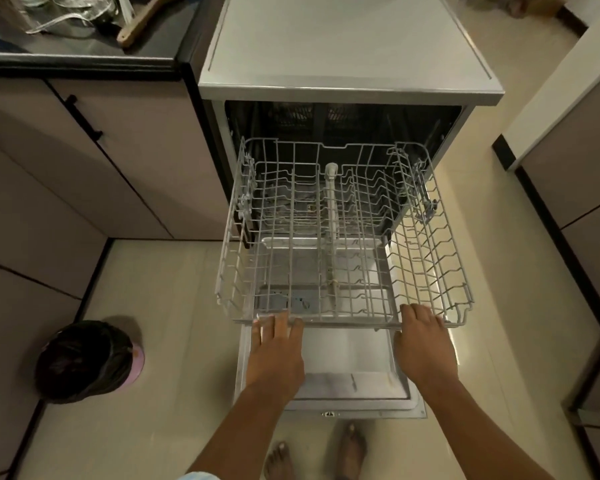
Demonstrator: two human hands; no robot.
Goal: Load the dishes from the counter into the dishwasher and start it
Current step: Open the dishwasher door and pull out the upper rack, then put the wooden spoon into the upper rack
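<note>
1. Now one dishwasher (350,64) stands open, one door (347,355) down, one wire rack (430,244) drawn out above it.
2. Two grips meet the rack's front rail: left grip (278,351) straight-fingered on it, right grip (423,341) curled over it.
3. On the desk (84,53), upper left, dishes (80,15) lie blurred, perhaps two steel vessels.
4. One bin (87,360) stands on the floor.

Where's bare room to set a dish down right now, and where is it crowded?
The dishwasher top is bare between its raised edges. The pulled-out rack holds nothing; the left hand and right hand are on its front rim. The counter at upper left is crowded with dishes.
</note>
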